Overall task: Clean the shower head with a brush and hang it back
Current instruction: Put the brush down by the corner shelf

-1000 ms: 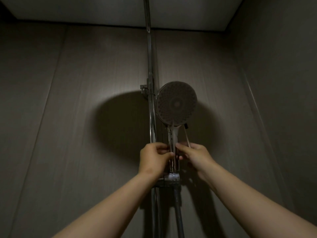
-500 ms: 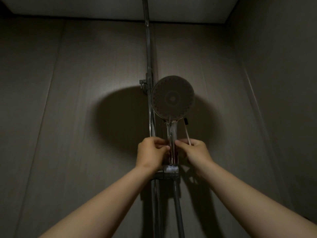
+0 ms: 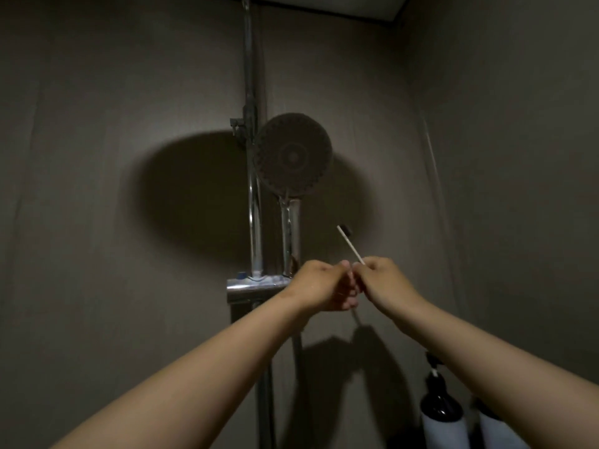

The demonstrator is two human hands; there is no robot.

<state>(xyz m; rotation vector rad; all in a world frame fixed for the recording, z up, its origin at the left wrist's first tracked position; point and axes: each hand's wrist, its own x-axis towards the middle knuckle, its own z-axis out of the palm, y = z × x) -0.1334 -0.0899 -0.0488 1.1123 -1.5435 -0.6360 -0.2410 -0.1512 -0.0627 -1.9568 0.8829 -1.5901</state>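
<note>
The round shower head (image 3: 293, 155) hangs upright with its chrome handle (image 3: 290, 241) seated in the holder on the mixer bar (image 3: 256, 285), beside the vertical chrome rail (image 3: 254, 202). A thin brush (image 3: 350, 243) with a white handle and dark bristle tip points up and left, just right of the handle. My right hand (image 3: 384, 283) grips the brush's lower end. My left hand (image 3: 324, 290) is closed right against it, fingers touching the same handle. Both hands are below and right of the shower handle, apart from it.
Two pump bottles (image 3: 442, 413) with dark tops stand at the lower right by the side wall (image 3: 518, 189). The shower hose (image 3: 296, 351) drops below the mixer bar. Grey wall panels surround the rail.
Both hands have let go of the shower handle and moved down and right, meeting on the brush. The shower head stays hanging in its holder. The view has tilted downward.
</note>
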